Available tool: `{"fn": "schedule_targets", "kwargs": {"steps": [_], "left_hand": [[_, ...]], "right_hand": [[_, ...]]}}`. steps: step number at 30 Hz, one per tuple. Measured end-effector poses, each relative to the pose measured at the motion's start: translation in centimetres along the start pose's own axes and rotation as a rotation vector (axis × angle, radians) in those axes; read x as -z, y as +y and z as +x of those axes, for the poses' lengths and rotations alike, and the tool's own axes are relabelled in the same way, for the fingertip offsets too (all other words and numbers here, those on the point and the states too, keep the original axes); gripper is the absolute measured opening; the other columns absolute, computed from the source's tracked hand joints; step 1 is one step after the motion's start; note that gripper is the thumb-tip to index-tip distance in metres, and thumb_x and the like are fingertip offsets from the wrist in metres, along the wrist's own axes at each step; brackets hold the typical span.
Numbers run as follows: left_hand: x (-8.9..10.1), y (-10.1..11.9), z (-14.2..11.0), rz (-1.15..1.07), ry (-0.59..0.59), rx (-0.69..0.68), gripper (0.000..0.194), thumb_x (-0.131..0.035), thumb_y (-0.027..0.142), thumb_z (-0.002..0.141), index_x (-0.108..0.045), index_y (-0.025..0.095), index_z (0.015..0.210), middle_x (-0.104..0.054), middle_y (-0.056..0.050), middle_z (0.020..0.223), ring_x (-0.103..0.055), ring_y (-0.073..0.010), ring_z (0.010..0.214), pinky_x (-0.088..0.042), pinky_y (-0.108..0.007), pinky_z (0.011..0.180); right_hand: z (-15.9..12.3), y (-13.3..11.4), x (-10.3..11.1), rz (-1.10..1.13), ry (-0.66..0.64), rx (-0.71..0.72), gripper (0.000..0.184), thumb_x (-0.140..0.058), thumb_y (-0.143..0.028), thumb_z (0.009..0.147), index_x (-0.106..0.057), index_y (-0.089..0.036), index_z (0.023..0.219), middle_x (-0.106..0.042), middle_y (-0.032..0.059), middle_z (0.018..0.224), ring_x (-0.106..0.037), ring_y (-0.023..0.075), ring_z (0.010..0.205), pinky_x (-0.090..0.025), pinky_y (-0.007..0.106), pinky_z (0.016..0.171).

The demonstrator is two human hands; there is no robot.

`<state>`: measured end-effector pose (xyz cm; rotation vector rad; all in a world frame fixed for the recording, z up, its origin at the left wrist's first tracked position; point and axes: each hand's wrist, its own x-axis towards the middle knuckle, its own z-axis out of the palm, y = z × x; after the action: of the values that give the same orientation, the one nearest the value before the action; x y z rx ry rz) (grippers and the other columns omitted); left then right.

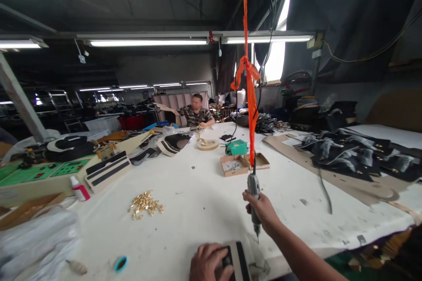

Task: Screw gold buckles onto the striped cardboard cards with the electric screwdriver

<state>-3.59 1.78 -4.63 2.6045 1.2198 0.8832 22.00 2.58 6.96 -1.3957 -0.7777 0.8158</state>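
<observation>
My right hand [260, 208] is wrapped around a grey electric screwdriver [253, 184], which hangs from an orange strip [251, 105]. Its thin bit points down, just above the table and to the right of a black-and-beige striped panel [242, 259]. On that panel rests my left hand [209, 261], its fingers bent over the black part and holding it down at the table's near edge. What lies beneath the palm is hidden. A pile of small gold-coloured metal pieces [145, 205] lies to the left on the white table [184, 210].
Beyond the screwdriver stand a small cardboard box [234, 167] of tiny parts and a green box [236, 147]. Black pieces with plastic wrap [349, 153] cover the right side. A red-and-white bottle [79, 189] and striped panel stand left. Across the table sits a person [198, 116].
</observation>
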Motion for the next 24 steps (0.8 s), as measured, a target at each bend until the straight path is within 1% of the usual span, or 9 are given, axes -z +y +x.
{"fn": "schedule_targets", "kwargs": {"steps": [5, 7, 9, 10, 12, 15, 17, 21, 24], "left_hand": [[4.4, 4.9, 0.6, -0.133, -0.069, 0.115, 0.03, -0.083, 0.024, 0.086, -0.083, 0.027, 0.115, -0.08, -0.008, 0.118, -0.069, -0.0317, 0.113, -0.056, -0.05, 0.099], [4.8, 5.6, 1.0, -0.157, -0.076, 0.131, 0.029, -0.085, 0.023, 0.086, -0.083, 0.026, 0.115, -0.08, -0.007, 0.119, -0.068, -0.0312, 0.113, -0.053, -0.05, 0.101], [4.6, 5.6, 1.1, -0.166, -0.104, 0.158, 0.031, -0.086, 0.024, 0.086, -0.082, 0.027, 0.116, -0.079, -0.006, 0.121, -0.066, -0.0308, 0.117, -0.051, -0.049, 0.103], [4.4, 5.6, 1.0, -0.167, -0.111, 0.167, 0.031, -0.087, 0.024, 0.086, -0.082, 0.027, 0.117, -0.079, -0.006, 0.122, -0.065, -0.0305, 0.118, -0.05, -0.049, 0.104], [4.1, 5.5, 0.8, -0.163, -0.114, 0.174, 0.032, -0.087, 0.025, 0.086, -0.081, 0.027, 0.117, -0.078, -0.005, 0.124, -0.064, -0.0302, 0.12, -0.049, -0.049, 0.106], [3.9, 5.5, 0.7, -0.152, -0.106, 0.166, 0.032, -0.087, 0.026, 0.086, -0.081, 0.028, 0.117, -0.078, -0.006, 0.125, -0.064, -0.0301, 0.121, -0.049, -0.049, 0.107], [3.9, 5.5, 0.9, -0.148, -0.101, 0.155, 0.03, -0.087, 0.026, 0.087, -0.08, 0.028, 0.116, -0.078, -0.005, 0.125, -0.064, -0.0303, 0.12, -0.05, -0.049, 0.107], [4.0, 5.7, 1.0, -0.146, -0.061, 0.145, 0.028, -0.084, 0.023, 0.088, -0.079, 0.025, 0.116, -0.076, -0.008, 0.125, -0.064, -0.0314, 0.12, -0.05, -0.052, 0.108], [4.5, 6.2, 0.0, -0.196, 0.064, 0.194, 0.029, -0.08, 0.024, 0.09, -0.077, 0.023, 0.119, -0.074, -0.011, 0.126, -0.063, -0.0321, 0.122, -0.05, -0.053, 0.109]], "right_hand": [[0.0, 0.5, 3.0, -0.163, 0.07, 0.012, 0.052, -0.082, -0.054, 0.068, -0.072, -0.016, 0.103, -0.077, 0.0125, 0.093, -0.073, 0.0324, 0.094, -0.058, 0.043, 0.081], [-1.8, 1.4, 4.0, -0.202, 0.167, 0.106, 0.062, -0.08, -0.056, 0.073, -0.068, -0.02, 0.123, -0.074, 0.0142, 0.121, -0.068, 0.0319, 0.115, -0.055, 0.044, 0.095], [-5.1, 2.7, 4.9, -0.266, 0.249, 0.228, 0.064, -0.076, -0.058, 0.08, -0.066, -0.02, 0.13, -0.073, 0.014, 0.122, -0.069, 0.0304, 0.109, -0.056, 0.043, 0.094], [-7.2, 3.5, 5.3, -0.308, 0.218, 0.212, 0.059, -0.073, -0.06, 0.084, -0.068, -0.02, 0.126, -0.075, 0.0116, 0.111, -0.071, 0.0289, 0.099, -0.057, 0.042, 0.089], [-11.9, 5.3, 5.8, -0.361, 0.011, 0.032, 0.05, -0.07, -0.065, 0.089, -0.072, -0.021, 0.112, -0.075, 0.0056, 0.087, -0.071, 0.0262, 0.081, -0.057, 0.038, 0.079], [-17.2, 7.7, 5.6, -0.245, -0.311, -0.237, 0.052, -0.071, -0.07, 0.089, -0.073, -0.021, 0.107, -0.077, 0.0057, 0.088, -0.074, 0.0286, 0.085, -0.058, 0.037, 0.075], [-18.8, 8.4, 4.9, -0.084, -0.434, -0.346, 0.055, -0.072, -0.069, 0.089, -0.072, -0.019, 0.113, -0.08, 0.0079, 0.099, -0.076, 0.031, 0.094, -0.06, 0.038, 0.079], [-18.7, 7.5, 3.0, 0.166, -0.469, -0.334, 0.059, -0.074, -0.06, 0.093, -0.067, -0.017, 0.133, -0.08, 0.0108, 0.116, -0.077, 0.0325, 0.101, -0.063, 0.041, 0.085], [-18.6, 6.8, 2.0, 0.089, -0.455, -0.173, 0.051, -0.067, -0.048, 0.1, -0.065, -0.021, 0.143, -0.077, 0.0106, 0.126, -0.075, 0.0325, 0.113, -0.061, 0.044, 0.097]]}}
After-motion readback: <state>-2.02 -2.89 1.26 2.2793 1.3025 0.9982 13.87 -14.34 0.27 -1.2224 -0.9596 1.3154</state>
